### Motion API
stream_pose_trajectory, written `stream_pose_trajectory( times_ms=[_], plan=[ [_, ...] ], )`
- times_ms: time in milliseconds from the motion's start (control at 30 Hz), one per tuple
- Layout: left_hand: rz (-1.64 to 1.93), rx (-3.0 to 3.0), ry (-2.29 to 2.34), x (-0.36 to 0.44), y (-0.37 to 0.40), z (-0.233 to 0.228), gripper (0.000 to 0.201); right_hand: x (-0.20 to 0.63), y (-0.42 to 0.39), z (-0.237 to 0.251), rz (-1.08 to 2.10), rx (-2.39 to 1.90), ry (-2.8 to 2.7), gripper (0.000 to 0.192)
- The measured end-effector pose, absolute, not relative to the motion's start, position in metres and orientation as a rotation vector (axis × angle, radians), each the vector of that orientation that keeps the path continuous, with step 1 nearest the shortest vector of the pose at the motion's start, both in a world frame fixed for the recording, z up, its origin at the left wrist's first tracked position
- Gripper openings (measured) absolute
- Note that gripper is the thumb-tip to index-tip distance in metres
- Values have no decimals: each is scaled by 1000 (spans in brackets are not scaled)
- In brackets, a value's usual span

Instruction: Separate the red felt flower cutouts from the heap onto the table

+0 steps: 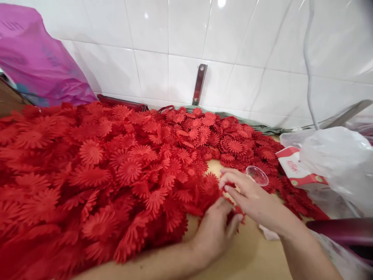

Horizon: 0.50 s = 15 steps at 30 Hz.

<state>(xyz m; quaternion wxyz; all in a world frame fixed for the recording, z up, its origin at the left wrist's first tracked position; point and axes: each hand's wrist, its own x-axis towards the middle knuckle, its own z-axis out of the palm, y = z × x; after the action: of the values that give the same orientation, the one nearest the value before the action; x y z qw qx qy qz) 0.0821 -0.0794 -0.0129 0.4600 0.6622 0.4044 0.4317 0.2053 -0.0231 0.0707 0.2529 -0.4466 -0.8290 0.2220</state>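
A large heap of red fabric daisy-shaped flowers [116, 167] covers most of the wooden table [250, 252]. My left hand [214, 229] rests at the heap's near right edge, fingers curled around a few red flowers [236, 212]. My right hand [247, 194] comes in from the right and meets the left, its fingertips pinching the same red flowers. A small clear plastic cup [258, 175] stands just behind my right hand.
A pink plastic bag [37, 62] sits at the back left against the white tiled wall. White plastic bags [340, 163] and a red-and-white carton [297, 169] lie at the right. A dark red bar [340, 229] crosses the lower right.
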Motion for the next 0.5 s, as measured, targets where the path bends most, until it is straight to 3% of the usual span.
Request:
stream_pose_trajectory(
  times_ms=[267, 400, 500],
  plan=[
    [1311, 1696, 1437, 43, -21, -22, 17, 192, -7, 0, 505, -1380, -1747, 14],
    [1480, 1417, 1544, 21, -16, -11, 14, 164, 18, -15, 503, -1425, -1609, 13],
    [1552, 1017, 1434, 12, -18, 17, 23, 135, 25, -23, 480, -1420, -1537, 20]
  ],
)
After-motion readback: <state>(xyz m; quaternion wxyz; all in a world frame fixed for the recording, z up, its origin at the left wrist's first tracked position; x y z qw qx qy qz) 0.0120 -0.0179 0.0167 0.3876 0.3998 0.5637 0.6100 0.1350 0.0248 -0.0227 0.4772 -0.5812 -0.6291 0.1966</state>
